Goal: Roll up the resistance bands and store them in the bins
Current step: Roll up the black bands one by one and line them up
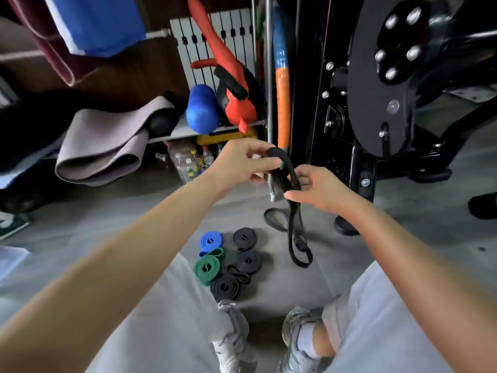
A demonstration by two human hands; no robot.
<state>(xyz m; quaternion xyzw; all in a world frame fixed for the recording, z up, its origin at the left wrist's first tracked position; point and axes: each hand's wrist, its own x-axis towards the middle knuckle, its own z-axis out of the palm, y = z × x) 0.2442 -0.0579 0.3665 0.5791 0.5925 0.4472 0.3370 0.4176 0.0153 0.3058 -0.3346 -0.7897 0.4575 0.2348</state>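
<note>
I hold a black resistance band (291, 224) up in front of me. My left hand (242, 161) pinches its folded top end, and my right hand (320, 188) grips it just below. The rest of the band hangs down, and its loops reach the floor. On the floor between my knees lie rolled bands: a blue roll (211, 240), a green roll (207, 269) and three black rolls, one at the back (244, 237), one in the middle (248, 261), one nearest me (225, 286). No bin shows in the view.
A black exercise machine (382, 84) stands close on the right. A low shelf (185, 130) ahead carries a folded mat (107, 146), a blue roller (201, 109) and red gear (236, 98), with several bottles (192, 162) under it. My shoes (234, 335) sit below the rolls.
</note>
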